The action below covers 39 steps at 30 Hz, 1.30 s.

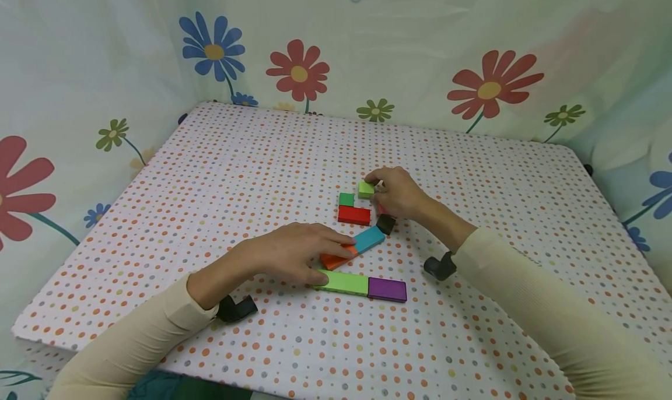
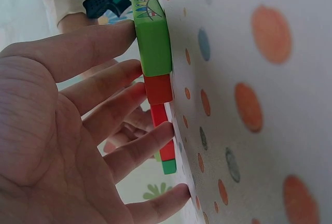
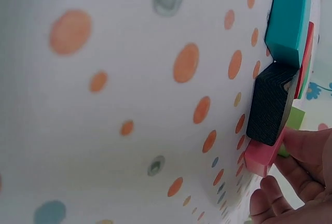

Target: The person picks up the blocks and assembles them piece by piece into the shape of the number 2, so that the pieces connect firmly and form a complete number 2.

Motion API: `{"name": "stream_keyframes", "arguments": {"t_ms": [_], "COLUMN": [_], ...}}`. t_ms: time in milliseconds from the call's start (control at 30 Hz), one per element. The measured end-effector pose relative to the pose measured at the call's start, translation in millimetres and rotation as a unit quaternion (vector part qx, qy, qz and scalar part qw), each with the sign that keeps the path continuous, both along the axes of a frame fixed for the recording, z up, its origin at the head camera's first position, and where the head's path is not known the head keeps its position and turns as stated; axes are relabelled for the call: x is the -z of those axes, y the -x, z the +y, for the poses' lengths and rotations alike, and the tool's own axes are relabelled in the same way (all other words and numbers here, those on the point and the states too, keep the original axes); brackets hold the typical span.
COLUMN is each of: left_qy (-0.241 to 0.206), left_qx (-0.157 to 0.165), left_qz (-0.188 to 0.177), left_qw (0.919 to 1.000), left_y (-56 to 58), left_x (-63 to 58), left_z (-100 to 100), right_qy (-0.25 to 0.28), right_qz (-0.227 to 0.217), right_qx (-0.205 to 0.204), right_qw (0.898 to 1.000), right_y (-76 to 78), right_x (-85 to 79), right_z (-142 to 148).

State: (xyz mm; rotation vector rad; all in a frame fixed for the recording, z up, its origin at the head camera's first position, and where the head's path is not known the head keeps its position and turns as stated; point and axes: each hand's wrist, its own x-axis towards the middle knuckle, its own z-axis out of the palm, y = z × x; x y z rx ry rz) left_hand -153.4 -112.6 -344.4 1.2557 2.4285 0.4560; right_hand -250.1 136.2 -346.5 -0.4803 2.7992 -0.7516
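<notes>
My left hand (image 1: 294, 251) reaches over the blocks with fingers spread. Its thumb touches a long light-green block (image 1: 343, 282), and fingertips rest on an orange block (image 1: 336, 260). A purple block (image 1: 387, 289) adjoins the light-green one; a blue block (image 1: 369, 238) adjoins the orange. Farther back, my right hand (image 1: 401, 193) pinches a small light-green block (image 1: 366, 190) between thumb and index finger, partly hidden. Beside that thumb lies a pink block (image 3: 262, 154), touching a black block (image 3: 270, 105) at the blue block's end. A red block (image 1: 354, 215) and dark-green block (image 1: 346, 199) stand nearby.
A white cloth with colored dots covers the table (image 1: 236, 167). Flower-printed curtains (image 1: 409, 56) hang behind it and at both sides. Black straps with protruding mounts sit at both wrists, low over the table.
</notes>
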Motion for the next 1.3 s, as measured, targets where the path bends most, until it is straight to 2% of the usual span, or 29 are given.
{"name": "stream_keyframes", "arguments": {"t_ms": [233, 467, 833, 1300], "left_qy": [0.0, -0.001, -0.002, -0.003], "left_qx": [0.0, -0.001, 0.001, 0.0], "left_qz": [0.003, 0.003, 0.003, 0.003], "left_qw": [1.0, 1.0, 1.0, 1.0], "left_y": [-0.1, -0.1, -0.1, 0.0], "left_x": [0.1, -0.1, -0.1, 0.1], "left_z": [0.5, 0.3, 0.1, 0.1], "right_qy": [-0.002, -0.003, 0.0, 0.003], "right_qz": [-0.005, 0.002, 0.002, -0.005], "right_qx": [0.016, 0.014, 0.027, 0.023], "right_qw": [1.0, 1.0, 1.0, 1.0], "right_y": [0.9, 1.2, 2.7, 2.0], "right_x": [-1.0, -3.5, 0.0, -2.9], "right_z": [2.5, 6.3, 11.4, 16.3]}}
